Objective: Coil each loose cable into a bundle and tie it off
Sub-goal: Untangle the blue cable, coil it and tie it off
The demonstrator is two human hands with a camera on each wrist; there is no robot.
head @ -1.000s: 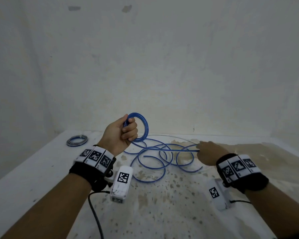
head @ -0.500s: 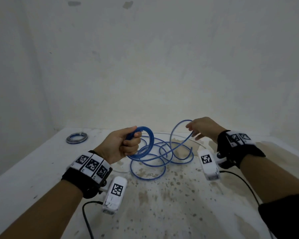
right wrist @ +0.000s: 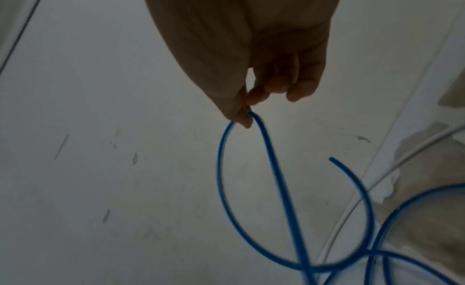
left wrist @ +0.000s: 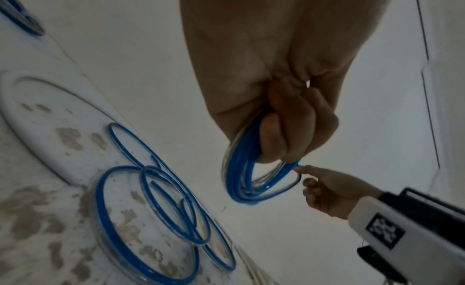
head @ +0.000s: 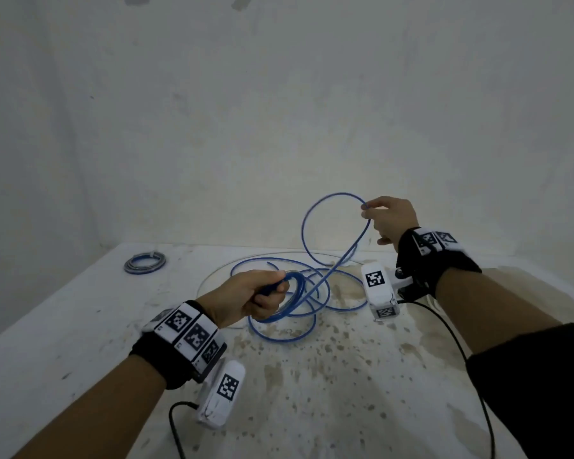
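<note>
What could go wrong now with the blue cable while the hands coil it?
1. The right hand only pinches the raised loop of the blue cable; it may slip out.
2. Loose turns cross each other on the table and may tangle.
3. The coil in the left hand may spring open.

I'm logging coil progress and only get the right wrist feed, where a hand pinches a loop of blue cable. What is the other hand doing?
Observer: The left hand grips a small coil of the same blue cable, several turns thick, held above the table.
Operator: How much is left to wind?
Observer: Several loose loops lie overlapping on the table between the two hands.
Operator: Any cable already done?
Observer: One separate coiled bundle lies at the table's far left corner. I cannot tell whether it is tied.
</note>
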